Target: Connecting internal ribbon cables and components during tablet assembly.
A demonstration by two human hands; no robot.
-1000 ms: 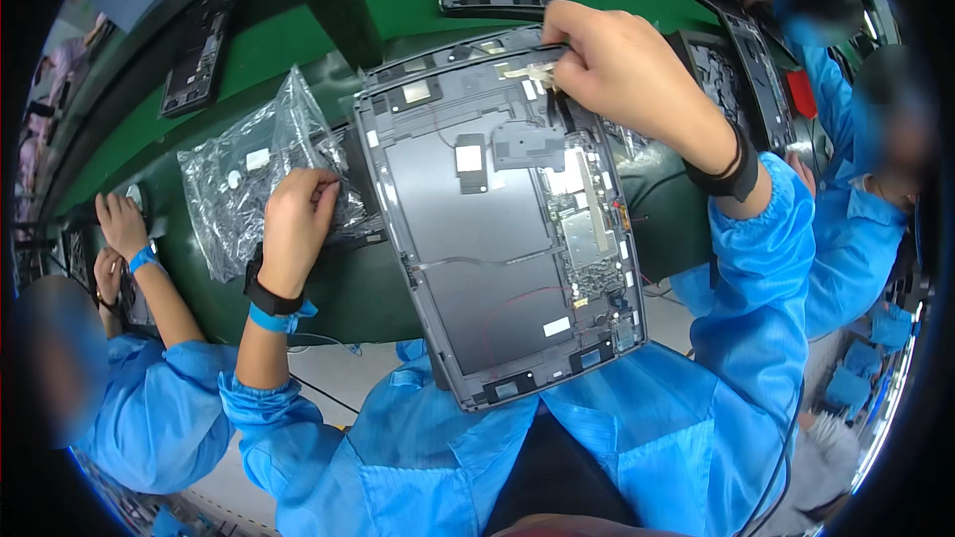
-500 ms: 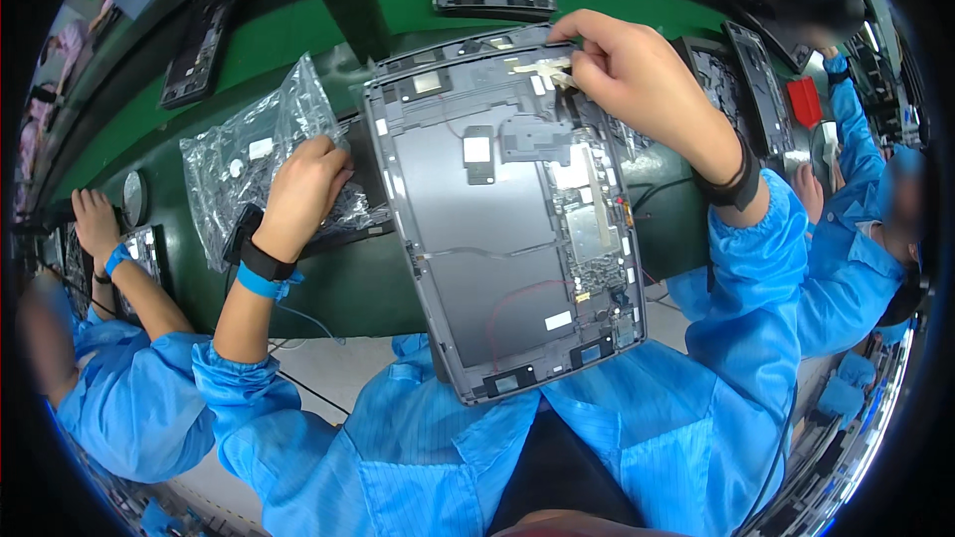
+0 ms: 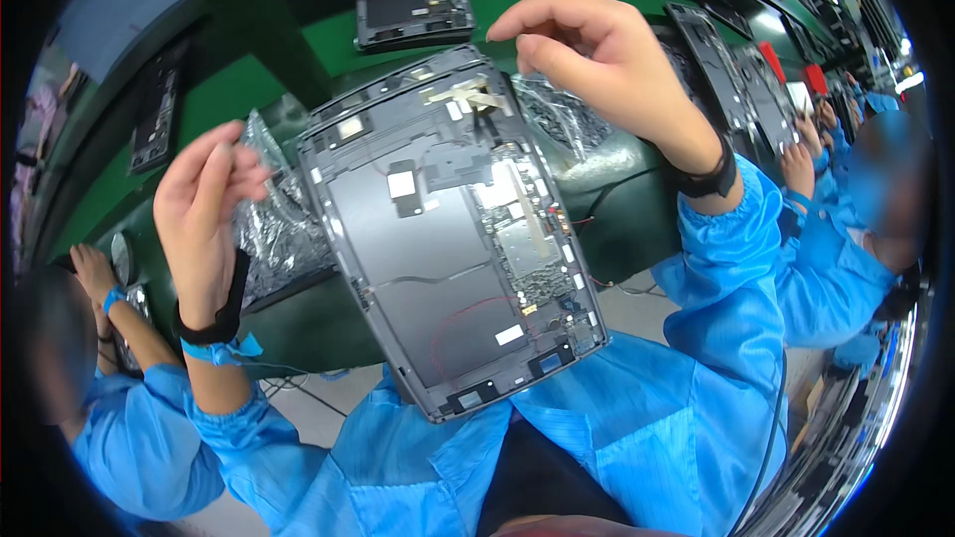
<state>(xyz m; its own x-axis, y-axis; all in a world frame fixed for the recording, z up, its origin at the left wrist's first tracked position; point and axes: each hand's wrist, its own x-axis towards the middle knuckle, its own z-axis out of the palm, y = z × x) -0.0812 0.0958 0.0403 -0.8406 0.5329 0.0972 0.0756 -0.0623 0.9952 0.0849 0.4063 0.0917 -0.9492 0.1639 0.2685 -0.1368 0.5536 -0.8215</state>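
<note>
A large grey tablet-like housing (image 3: 398, 268) leans from the bench edge toward my chest with its inside exposed. Down its right side runs a circuit board (image 3: 527, 229), and strips of pale tape (image 3: 468, 96) lie near its far right corner. Above that corner hovers my right hand (image 3: 612, 70), loosely curled, thumb and forefinger apart, holding nothing. My left hand (image 3: 204, 214) is raised left of the housing with its fingers apart and a little blurred. Behind it a clear plastic bag (image 3: 284, 234) lies crumpled on the bench. Both wrists wear black bands.
Another opened device (image 3: 413, 15) stands at the back of the green bench (image 3: 298, 333). A second plastic bag (image 3: 562, 119) lies beyond the housing, under my right hand. More opened devices (image 3: 726, 70) and a red bin (image 3: 772, 60) are at right. Co-workers in blue sit on both sides.
My left hand has let go of the plastic bag and risen to the left. My right hand has come off the housing's tape corner. The view has shifted, with the housing now further left.
</note>
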